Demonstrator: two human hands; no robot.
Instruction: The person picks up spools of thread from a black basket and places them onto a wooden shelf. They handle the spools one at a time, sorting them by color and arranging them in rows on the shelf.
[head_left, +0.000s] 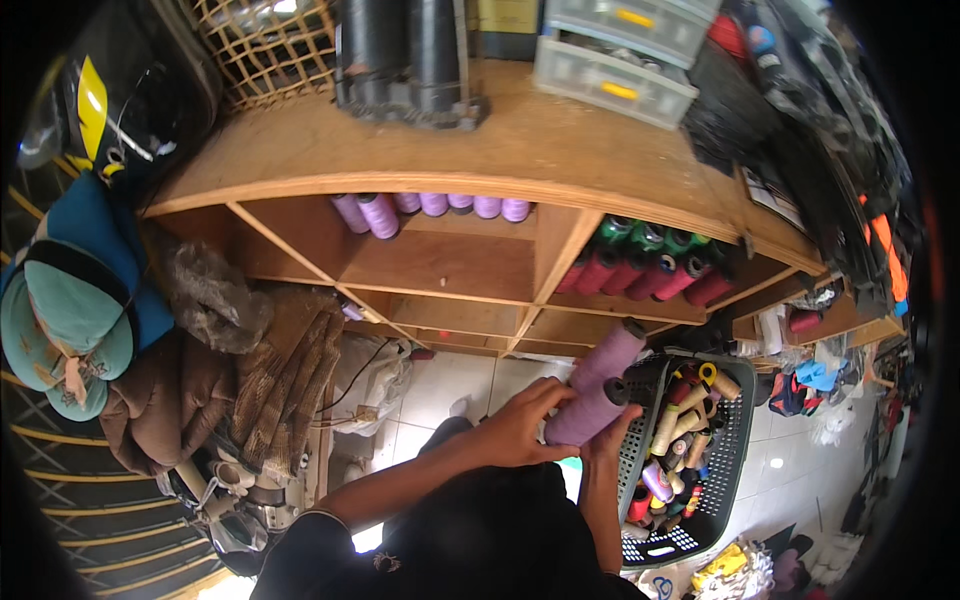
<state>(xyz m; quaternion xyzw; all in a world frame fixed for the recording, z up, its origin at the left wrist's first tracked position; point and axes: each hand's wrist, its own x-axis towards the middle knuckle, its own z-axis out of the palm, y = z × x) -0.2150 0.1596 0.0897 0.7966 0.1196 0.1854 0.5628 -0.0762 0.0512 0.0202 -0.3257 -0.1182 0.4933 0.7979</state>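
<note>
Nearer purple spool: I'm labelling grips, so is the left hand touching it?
Touching. The head view shows the left hand against the lower end of the nearer purple spool, with no gap visible between them.

Showed matt, fibrous thread on the purple spools (588, 412) right of centre and dark perforated plastic in the basket (645, 425) at lower right. Had smooth wood in the shelf unit (500, 150) across the upper middle, translucent plastic in the drawers (615, 85) at upper right and glossy white tile in the floor (770, 485). Looked rough and ribbed on the brown cloth (285, 390) at left, crinkled and shiny on the clear plastic bag (215, 300) above
</note>
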